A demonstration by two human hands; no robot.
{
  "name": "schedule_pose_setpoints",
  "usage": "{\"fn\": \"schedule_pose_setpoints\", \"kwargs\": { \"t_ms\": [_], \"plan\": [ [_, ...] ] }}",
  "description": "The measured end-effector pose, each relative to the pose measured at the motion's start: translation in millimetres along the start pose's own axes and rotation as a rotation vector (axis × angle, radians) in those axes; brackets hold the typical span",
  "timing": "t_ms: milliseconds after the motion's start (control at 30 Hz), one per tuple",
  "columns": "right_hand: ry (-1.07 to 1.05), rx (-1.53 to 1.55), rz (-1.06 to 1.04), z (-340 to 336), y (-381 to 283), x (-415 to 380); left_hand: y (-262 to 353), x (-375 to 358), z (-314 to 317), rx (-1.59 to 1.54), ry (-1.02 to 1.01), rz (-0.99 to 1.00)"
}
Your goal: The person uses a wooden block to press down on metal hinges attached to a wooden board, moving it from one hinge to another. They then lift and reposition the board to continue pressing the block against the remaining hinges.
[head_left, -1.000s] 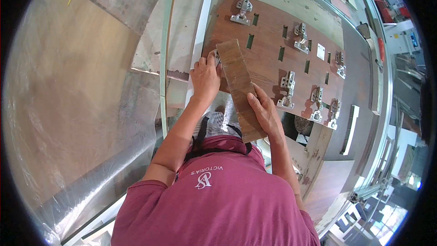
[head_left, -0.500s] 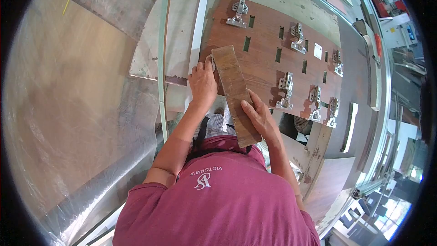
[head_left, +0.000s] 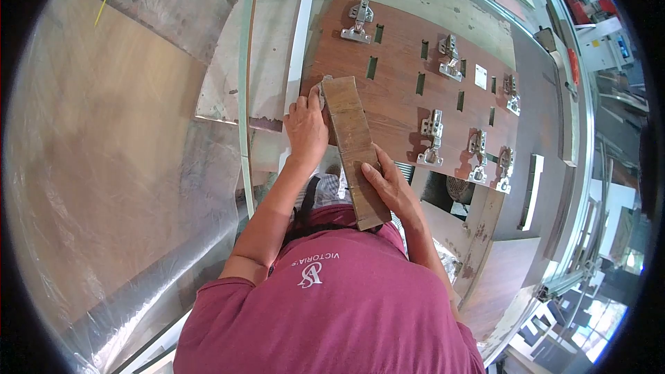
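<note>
Head view: the left hand (head_left: 306, 127) presses, fingers together, on a metal hinge (head_left: 321, 90) at the near left corner of the brown panel (head_left: 402, 97). The right hand (head_left: 388, 185) clasps the wooden strip (head_left: 352, 142), which lies across the panel's near edge beside that hinge.

I see bright daylight, soft shadows, shiny glare at the left, and bent, dark, round edges.

Seven hinges (head_left: 432, 140), two panels (head_left: 402, 97).
</note>
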State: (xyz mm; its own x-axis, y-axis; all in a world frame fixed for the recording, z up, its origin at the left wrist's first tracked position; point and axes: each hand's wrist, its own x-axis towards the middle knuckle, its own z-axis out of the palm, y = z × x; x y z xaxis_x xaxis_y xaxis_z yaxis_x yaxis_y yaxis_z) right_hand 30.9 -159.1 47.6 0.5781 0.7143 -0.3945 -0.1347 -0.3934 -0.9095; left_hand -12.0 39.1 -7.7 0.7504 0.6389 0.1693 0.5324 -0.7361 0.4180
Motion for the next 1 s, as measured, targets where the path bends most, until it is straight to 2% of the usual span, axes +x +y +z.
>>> {"fn": "schedule_pose_setpoints", "kwargs": {
  "t_ms": [333,533,1000],
  "plan": [
    [0.026,-0.045,-0.008,1,16,3,0,-1,0,0.003,0.024,0.011],
    [0.017,0.025,-0.036,3,15,2,1,1,-2,-0.003,-0.002,0.002],
    [0.033,-0.022,-0.003,5,7,-2,-4,0,3,-0.001,0.023,0.035]
  ]
}}
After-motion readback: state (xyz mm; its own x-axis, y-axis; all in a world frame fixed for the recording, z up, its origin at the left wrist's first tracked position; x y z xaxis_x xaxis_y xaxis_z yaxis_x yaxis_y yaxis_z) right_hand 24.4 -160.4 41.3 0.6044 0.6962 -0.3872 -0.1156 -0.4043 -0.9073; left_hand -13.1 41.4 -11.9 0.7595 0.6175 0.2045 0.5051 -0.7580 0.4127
